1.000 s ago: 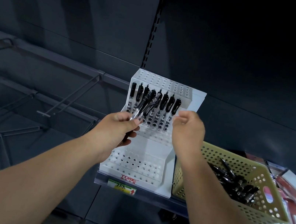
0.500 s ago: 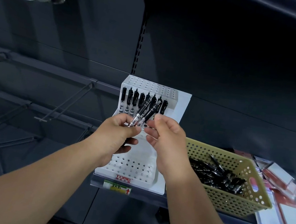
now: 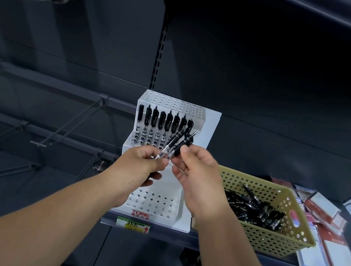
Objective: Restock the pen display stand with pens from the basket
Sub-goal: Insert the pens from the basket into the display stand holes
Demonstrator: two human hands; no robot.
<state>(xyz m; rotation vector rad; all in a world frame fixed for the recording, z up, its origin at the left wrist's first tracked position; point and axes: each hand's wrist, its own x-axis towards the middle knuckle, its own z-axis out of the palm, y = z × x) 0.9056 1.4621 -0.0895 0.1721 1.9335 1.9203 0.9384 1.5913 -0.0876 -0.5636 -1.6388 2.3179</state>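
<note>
Head view: pens [image 3: 174, 143] slant, clicker ends up and right.

stand [image 3: 189, 215] white, red logo | basket [image 3: 277, 241] yellow, perforated | pens [image 3: 252, 208] black

The stand [image 3: 156, 216] sits on the shelf [image 3: 232, 249], the basket [image 3: 268, 239] just beside it on the right. A row of pens [image 3: 164, 122] stands in its upper step, loose pens [image 3: 249, 210] lie in the basket, and the left hand [image 3: 141, 170] and right hand [image 3: 199, 182] hold two pens [image 3: 173, 143] before the stand.
</note>
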